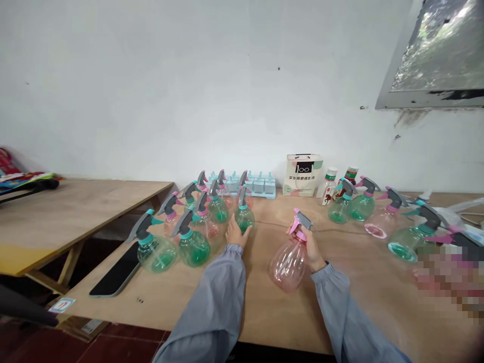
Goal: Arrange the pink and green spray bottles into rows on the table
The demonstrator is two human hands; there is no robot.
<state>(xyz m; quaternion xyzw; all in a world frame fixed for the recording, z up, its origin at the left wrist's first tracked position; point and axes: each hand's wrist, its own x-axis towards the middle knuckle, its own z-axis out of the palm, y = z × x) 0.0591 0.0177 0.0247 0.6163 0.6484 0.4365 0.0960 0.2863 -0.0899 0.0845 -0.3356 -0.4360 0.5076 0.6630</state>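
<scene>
Labels: paper bag (landmark) bore a glasses logo and a line of Chinese characters, 眼镜 legible. Two white-capped bottles, just right of the bag, carried red and green labels, print too small to read. Sticker, far left and nearer the wearer than the bag: mark unclear.

Containers: light-blue compartment tray left of the bag, contents indistinct. Clear green and pink spray bottles grouped left and nearer; more spray bottles to its right. Liquid inside could not be confirmed.

Handled item: pink spray bottle, nearer than the bag and slightly left; round, ribbed, transparent, grey-and-pink trigger head, neck leaning right. Right hand: fingers clamped around its neck and head. Left hand, left of and nearer than the bag: thumb spread from fingers beside small green spray bottle; grip could not be told.
</scene>
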